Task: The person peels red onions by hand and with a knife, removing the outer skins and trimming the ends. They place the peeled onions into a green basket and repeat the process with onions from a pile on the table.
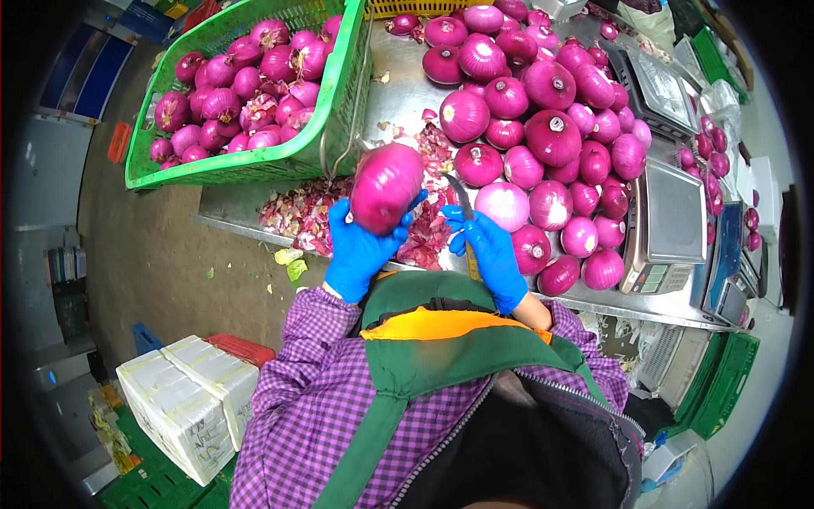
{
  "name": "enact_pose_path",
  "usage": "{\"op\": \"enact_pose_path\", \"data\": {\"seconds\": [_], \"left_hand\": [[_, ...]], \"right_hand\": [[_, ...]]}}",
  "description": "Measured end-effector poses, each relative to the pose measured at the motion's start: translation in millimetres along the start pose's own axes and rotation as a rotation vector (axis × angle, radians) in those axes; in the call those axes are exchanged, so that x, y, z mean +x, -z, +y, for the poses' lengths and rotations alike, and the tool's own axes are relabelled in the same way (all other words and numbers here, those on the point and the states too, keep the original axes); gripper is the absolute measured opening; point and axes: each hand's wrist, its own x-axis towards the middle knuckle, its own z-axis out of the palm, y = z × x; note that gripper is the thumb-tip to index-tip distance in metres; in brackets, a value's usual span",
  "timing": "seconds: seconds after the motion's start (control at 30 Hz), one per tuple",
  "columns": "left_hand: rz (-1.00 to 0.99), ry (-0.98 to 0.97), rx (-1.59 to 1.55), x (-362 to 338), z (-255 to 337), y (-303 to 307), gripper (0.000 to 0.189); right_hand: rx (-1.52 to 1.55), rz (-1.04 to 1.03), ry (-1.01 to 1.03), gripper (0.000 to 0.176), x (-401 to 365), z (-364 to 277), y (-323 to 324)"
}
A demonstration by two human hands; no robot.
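A large red onion (386, 188) rests in my left hand (363, 253), with the blue-gloved fingers wrapped around its lower side. In my right hand (492, 253), also gloved in blue, is a small knife (460, 194) whose dark curved blade points up and away from me. The blade stands to the right of the onion and apart from it. Beneath and around the onion, peeled onion skins (297, 214) litter the metal table (397, 81). A heap of red onions (553, 137) with smooth, shiny surfaces lies just right of my right hand.
A green crate (339, 93) full of red onions stands at the table's left. On the right is a digital scale (674, 212), with another scale (666, 89) behind it. A white taped box (191, 399) sits at lower left. Green crates (725, 382) stand at lower right.
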Motion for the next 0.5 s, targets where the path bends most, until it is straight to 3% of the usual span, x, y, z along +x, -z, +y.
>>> {"op": "enact_pose_path", "data": {"seconds": [0.07, 0.2, 0.27, 0.33, 0.5], "left_hand": [[-0.111, 0.013, 0.202, -5.4, 9.3, 16.2, 0.072], [0.008, -0.113, 0.123, 13.3, -6.7, 6.0, 0.069], [0.053, -0.168, 0.22, 27.5, -9.1, 4.0, 0.068], [0.056, -0.095, -0.074, 46.6, -3.8, 14.8, 0.068], [0.251, -0.173, -0.096, 78.9, -4.2, 25.9, 0.064]], "right_hand": [[0.051, 0.075, -0.036, 0.034, 1.7, -7.3, -1.1], [0.229, 0.182, -0.07, 0.033, 7.9, -14.1, -2.0], [-0.03, 0.194, 0.066, 0.032, 3.3, -5.0, 0.3], [-0.078, 0.158, 0.074, 0.031, 2.1, 0.9, 3.2], [0.159, 0.021, -0.113, 0.032, 20.2, -19.2, -6.9]]}}
